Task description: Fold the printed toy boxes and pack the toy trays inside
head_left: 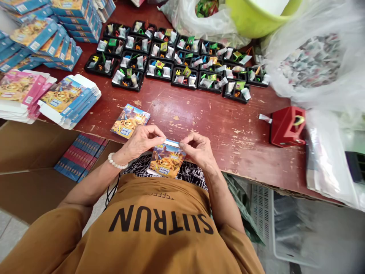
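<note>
A blue and orange printed cardboard box (167, 160) is held at the table's front edge, close to my body. My left hand (144, 140) pinches its top left corner. At the top right corner, my right hand (198, 147) grips it between thumb and fingers. A white strip along the box's top edge shows between the two hands. A white flap sticks out at the lower left of the box. Just beyond my left hand, another printed box (130, 121) lies flat on the table.
Several black trays (127, 88) with small toys and sachets line the table's back. Stacked boxes (75, 23) and flat cartons (68, 101) fill the left. A red tape dispenser (285, 129), a bag of sachets (310, 62) and a yellow-green basin (256, 19) are at right.
</note>
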Demonstrator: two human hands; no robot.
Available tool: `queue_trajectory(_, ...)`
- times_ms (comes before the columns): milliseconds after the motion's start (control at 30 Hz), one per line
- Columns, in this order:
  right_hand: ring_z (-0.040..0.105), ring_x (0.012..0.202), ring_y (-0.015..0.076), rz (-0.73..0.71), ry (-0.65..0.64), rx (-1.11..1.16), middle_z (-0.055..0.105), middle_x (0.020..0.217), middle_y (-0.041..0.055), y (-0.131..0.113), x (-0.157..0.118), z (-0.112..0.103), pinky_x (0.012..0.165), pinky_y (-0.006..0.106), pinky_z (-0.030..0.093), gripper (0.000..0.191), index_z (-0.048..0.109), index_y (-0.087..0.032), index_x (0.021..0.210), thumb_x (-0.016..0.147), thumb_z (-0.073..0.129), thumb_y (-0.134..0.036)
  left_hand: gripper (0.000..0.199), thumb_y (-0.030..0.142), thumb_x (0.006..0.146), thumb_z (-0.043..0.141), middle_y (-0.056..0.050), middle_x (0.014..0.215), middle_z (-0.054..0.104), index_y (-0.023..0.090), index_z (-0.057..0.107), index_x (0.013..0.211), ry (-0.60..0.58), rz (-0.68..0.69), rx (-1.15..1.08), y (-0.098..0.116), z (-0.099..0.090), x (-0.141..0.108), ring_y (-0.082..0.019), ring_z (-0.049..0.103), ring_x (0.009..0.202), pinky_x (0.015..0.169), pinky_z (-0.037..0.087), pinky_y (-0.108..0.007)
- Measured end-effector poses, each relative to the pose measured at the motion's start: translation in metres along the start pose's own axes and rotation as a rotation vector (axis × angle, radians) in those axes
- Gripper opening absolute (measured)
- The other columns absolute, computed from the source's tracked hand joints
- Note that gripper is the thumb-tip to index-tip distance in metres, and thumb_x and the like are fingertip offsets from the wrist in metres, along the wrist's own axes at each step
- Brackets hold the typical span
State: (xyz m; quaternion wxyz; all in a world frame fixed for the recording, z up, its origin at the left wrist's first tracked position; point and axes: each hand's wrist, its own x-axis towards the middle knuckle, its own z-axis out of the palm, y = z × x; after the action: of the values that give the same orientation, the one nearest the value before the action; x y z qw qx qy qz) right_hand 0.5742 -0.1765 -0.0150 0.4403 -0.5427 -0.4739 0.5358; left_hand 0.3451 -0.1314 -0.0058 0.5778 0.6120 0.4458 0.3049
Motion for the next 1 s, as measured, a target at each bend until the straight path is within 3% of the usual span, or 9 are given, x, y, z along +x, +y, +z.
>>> queue_trajectory(167, 0.055, 0.058, 0.0107, -0.004, 0.028, -0.044, 0.067, 0.068, -0.0007, 0.004, -0.001, -0.001, 0.055, 0.025, 0.044, 0.019, 0.068, -0.02, 0.064, 0.071, 0.081, -0.032, 0.013, 0.029, 0.081, 0.079, 0.0, 0.07, 0.065, 0.017, 0.075, 0.076, -0.007, 0.007, -0.025, -0.003, 0.002, 0.001, -0.01, 0.053, 0.063, 0.057, 0.041, -0.022)
queue_trajectory(367, 0.059, 0.062, 0.011, 0.129, -0.053, 0.136, 0.071, 0.078, 0.0002, 0.006, -0.003, -0.001, 0.055, 0.024, 0.048, 0.024, 0.069, -0.02, 0.067, 0.072, 0.087, -0.035, 0.012, 0.028, 0.08, 0.077, 0.0, 0.07, 0.066, 0.018, 0.072, 0.075, -0.114, -0.01, -0.035, -0.007, -0.003, 0.007, -0.011, 0.054, 0.062, 0.055, 0.039, -0.023)
queue_trajectory(500, 0.052, 0.055, 0.0081, 0.139, -0.025, 0.171, 0.069, 0.074, -0.0009, 0.012, -0.003, -0.001, 0.049, 0.021, 0.043, 0.028, 0.069, -0.019, 0.07, 0.073, 0.089, -0.04, 0.008, 0.022, 0.076, 0.073, 0.002, 0.067, 0.065, 0.018, 0.068, 0.072, -0.155, 0.001, 0.054, 0.001, -0.003, 0.015, -0.009, 0.054, 0.058, 0.054, 0.04, -0.022)
queue_trajectory(767, 0.055, 0.062, 0.0098, 0.084, 0.0, 0.166, 0.068, 0.076, -0.0003, 0.015, -0.003, -0.001, 0.053, 0.022, 0.045, 0.032, 0.069, -0.02, 0.07, 0.074, 0.09, -0.043, 0.02, 0.027, 0.072, 0.078, 0.003, 0.061, 0.06, 0.017, 0.062, 0.065, -0.224, -0.01, 0.113, 0.019, 0.004, 0.031, -0.008, 0.05, 0.054, 0.051, 0.037, -0.021)
queue_trajectory(900, 0.055, 0.062, 0.0104, 0.103, -0.026, 0.194, 0.068, 0.076, -0.0003, 0.016, -0.002, -0.002, 0.054, 0.023, 0.046, 0.035, 0.069, -0.02, 0.072, 0.074, 0.092, -0.047, 0.021, 0.028, 0.081, 0.076, 0.002, 0.066, 0.064, 0.017, 0.065, 0.068, -0.275, 0.08, 0.187, 0.018, 0.003, 0.029, -0.01, 0.056, 0.059, 0.057, 0.043, -0.023)
queue_trajectory(1000, 0.056, 0.065, 0.0112, 0.077, -0.025, 0.203, 0.069, 0.077, 0.0005, 0.019, -0.003, -0.005, 0.056, 0.023, 0.047, 0.036, 0.071, -0.02, 0.073, 0.074, 0.093, -0.05, 0.023, 0.033, 0.096, 0.069, -0.002, 0.081, 0.075, 0.019, 0.076, 0.079, -0.197, 0.223, 0.298, 0.01, 0.001, 0.014, -0.014, 0.067, 0.074, 0.069, 0.051, -0.026)
